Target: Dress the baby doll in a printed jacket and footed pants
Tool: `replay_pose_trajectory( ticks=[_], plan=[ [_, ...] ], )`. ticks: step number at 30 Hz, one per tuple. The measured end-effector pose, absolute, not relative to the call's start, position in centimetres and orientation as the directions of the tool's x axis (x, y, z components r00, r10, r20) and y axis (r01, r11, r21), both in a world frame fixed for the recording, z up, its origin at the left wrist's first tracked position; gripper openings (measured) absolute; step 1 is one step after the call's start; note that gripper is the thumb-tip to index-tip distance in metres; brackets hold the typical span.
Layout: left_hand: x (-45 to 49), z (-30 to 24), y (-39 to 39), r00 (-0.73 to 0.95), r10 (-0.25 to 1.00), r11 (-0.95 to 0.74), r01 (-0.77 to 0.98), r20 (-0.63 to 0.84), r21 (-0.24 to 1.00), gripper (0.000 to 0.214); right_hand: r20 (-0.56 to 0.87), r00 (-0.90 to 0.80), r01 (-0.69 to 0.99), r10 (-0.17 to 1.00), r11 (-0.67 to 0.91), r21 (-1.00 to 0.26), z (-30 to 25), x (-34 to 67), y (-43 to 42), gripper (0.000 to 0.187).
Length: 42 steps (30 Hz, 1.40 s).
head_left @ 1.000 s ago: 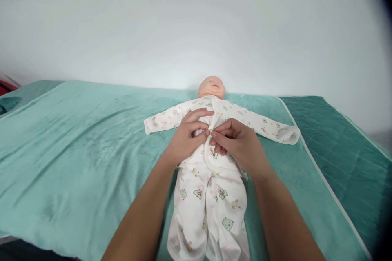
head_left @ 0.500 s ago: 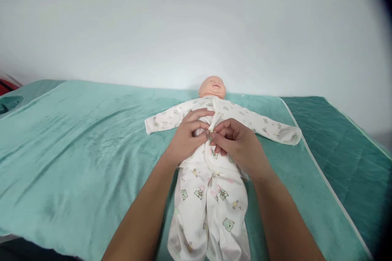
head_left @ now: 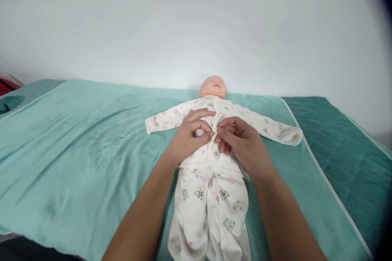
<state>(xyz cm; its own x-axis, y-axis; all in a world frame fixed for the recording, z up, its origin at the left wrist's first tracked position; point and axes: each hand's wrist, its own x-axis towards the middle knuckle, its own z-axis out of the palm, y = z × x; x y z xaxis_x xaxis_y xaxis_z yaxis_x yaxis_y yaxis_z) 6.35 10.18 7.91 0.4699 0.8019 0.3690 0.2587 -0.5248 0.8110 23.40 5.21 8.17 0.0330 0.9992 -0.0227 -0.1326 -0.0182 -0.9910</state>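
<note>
A baby doll lies on its back on a teal towel, dressed in a white printed top and matching trousers, sleeves spread to both sides. My left hand and my right hand meet over the doll's chest. The fingertips of both hands pinch the front edges of the top together at the middle, where a small fastening shows between them.
A darker green quilted mat lies under the towel and shows on the right. A white wall rises right behind the doll's head. A red object peeks in at the far left edge.
Both hands stay on the chest. The right hand's fingertips have shifted slightly up and closer to the left hand, drawing the top's front edges tighter together.
</note>
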Motion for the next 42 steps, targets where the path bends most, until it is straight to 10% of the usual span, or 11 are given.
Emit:
replay_pose_trajectory(
  ticks=[9, 24, 33, 42],
  plan=[
    [6.4, 7.7, 10.2, 0.445, 0.8, -0.55, 0.275, 0.402, 0.789, 0.019, 0.165, 0.182, -0.212, 0.969, 0.202, -0.956, 7.9, 22.9, 4.7, 0.006],
    [5.9, 4.3, 13.3, 0.095, 0.839, -0.515, 0.454, 0.536, 0.727, 0.028, 0.4, 0.468, 0.281, 0.788, 0.296, -0.913, 5.2, 24.4, 6.2, 0.02],
    [-0.9, 2.0, 12.7, 0.079, 0.927, -0.199, 0.933, 0.367, 0.3, 0.063, 0.307, 0.251, 0.912, 0.918, -0.118, -0.392, 0.7, 31.0, 5.6, 0.059],
    [-5.5, 2.2, 12.4, -0.085, 0.968, 0.03, 0.974, 0.237, 0.225, 0.056, 0.13, 0.358, 0.924, 0.925, -0.331, -0.192, -1.3, 39.0, -0.7, 0.069]
  ],
)
